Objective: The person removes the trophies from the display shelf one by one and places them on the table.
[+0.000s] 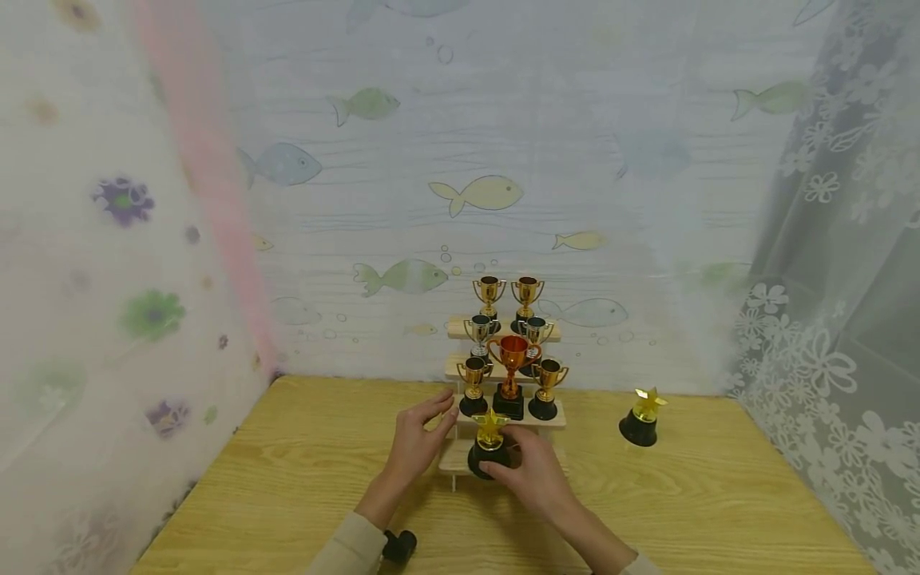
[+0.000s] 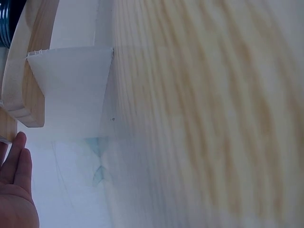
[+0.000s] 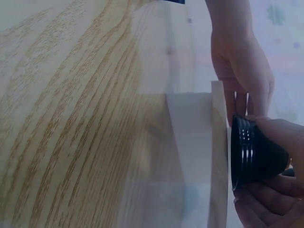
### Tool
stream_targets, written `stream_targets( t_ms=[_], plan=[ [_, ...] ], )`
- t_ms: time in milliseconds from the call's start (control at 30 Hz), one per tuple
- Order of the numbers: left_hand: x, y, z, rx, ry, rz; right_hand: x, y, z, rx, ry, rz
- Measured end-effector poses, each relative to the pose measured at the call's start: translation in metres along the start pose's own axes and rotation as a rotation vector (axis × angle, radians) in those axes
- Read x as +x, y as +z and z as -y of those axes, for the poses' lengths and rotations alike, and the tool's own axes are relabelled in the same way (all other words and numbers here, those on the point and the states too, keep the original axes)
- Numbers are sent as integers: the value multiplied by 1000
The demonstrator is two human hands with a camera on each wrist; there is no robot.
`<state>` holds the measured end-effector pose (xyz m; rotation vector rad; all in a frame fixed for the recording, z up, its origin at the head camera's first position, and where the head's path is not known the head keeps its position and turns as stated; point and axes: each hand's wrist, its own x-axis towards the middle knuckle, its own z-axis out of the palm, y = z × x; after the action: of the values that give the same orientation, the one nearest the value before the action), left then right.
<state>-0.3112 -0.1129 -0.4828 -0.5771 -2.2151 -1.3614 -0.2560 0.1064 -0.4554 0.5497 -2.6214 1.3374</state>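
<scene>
In the head view my right hand (image 1: 535,471) holds a gold star trophy (image 1: 490,435) by its black base, thumb in front. The trophy is at the lowest step of a tiered wooden stand (image 1: 451,457). From the right wrist view, a narrow gap shows between the black base (image 3: 256,152) and the wooden step (image 3: 218,152). My left hand (image 1: 424,431) is at the stand's left side with nothing in its grasp. Its fingers (image 2: 22,171) look fairly straight near the wood in the left wrist view; whether they touch it I cannot tell.
Several cup trophies fill the upper steps, including a red-orange cup (image 1: 513,355) and a silver cup (image 1: 479,331). Another star trophy (image 1: 640,419) stands on the wooden table (image 1: 323,447) to the right. A small black object (image 1: 399,547) shows by the left sleeve. A fish-patterned curtain (image 1: 575,160) hangs behind.
</scene>
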Motion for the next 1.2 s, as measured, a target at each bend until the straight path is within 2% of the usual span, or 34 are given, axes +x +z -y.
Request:
stream_targets(
  t_ms=[267,500,667,867,1200],
  plan=[
    [-1,1,4,-8,12,-1,-7,-7,3,-65,12,-33],
    [-2,1,2,-5,-1,7,-13,-13,4,-54,32,-31],
    [0,1,0,-15,6,-1,-13,-19,4,-46,40,-64],
    [3,-1,-2,-16,2,5,-14,-28,7,-40,61,-59],
    [3,2,2,-22,2,-3,-19,-40,6,-45,114,-59]
  ],
)
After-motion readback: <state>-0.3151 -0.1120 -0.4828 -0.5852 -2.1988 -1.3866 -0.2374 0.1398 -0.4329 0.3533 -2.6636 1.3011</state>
